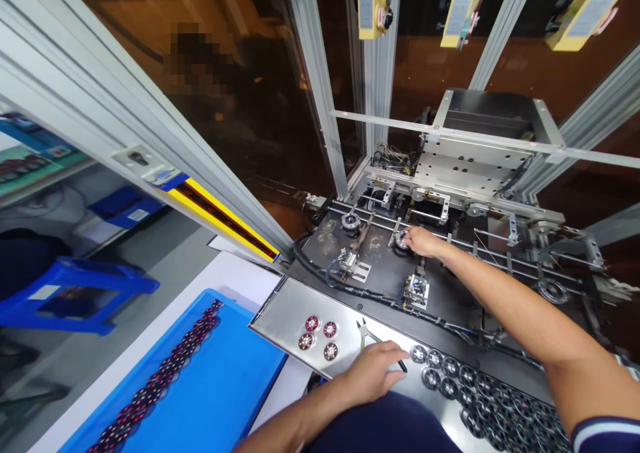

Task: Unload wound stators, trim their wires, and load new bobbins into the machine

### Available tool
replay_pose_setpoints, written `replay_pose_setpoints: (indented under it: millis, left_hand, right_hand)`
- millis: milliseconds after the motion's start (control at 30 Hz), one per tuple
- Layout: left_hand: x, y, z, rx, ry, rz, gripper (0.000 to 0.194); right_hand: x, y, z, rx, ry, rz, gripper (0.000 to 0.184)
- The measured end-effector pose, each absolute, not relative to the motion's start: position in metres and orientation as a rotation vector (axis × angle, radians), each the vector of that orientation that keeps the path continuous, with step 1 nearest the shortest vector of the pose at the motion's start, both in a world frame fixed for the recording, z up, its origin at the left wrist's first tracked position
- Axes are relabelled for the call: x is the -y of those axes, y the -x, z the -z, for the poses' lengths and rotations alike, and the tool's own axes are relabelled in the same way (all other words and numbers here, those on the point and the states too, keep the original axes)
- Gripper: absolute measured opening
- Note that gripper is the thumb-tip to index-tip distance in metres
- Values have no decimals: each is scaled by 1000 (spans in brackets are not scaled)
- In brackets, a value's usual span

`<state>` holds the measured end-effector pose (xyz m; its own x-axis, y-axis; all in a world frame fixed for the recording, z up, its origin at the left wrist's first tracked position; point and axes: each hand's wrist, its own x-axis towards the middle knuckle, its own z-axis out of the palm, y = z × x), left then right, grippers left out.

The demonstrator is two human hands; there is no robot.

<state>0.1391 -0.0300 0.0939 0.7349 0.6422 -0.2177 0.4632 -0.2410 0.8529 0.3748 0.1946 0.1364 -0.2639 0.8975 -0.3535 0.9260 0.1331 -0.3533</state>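
My right hand (423, 241) reaches into the machine, its fingers closed on a round motor stator core (401, 240) at a fixture. Another stator core (351, 222) sits on the fixture to its left. My left hand (375, 372) is over the metal shelf (285, 306), thumb and forefinger apart, with nothing seen gripped. Partly under it lies a pair of cutting pliers (364, 330), jaws pointing away from me. Just right of that hand, dark stator cores (435, 358) lie in rows. Several stators with red or copper-coloured windings (312, 324) lie left of the pliers.
A blue tray (230, 366) with a line of wound stators (165, 373) is at the left. Cables (370, 297) run along the machine's front edge. A clear crossbar (480, 136) spans above my right arm. A metal frame post (320, 86) and a blue stool (75, 293) stand left.
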Motion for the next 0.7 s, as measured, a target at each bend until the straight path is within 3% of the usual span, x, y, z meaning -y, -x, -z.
replay_pose_setpoints:
  millis: [167,400,567,700]
  left_hand:
    - [35,-167,-71,-775,-2143,-112,44]
    - [42,-180,-59,-806,-2191,-108,22]
    - [38,-182,-72,-852,-1973,-236,12]
    - [38,-159,-119,-811,-1694,-386,23]
  right_hand:
    - [-187,-367,-144,-2318,-1980,707,28]
    - [-147,-359,-185,-2560,-2233,477,28]
    - [-36,-368,-223,-2932,-2183,464,29]
    - [64,-364,-226,-3118,-1855,725,34]
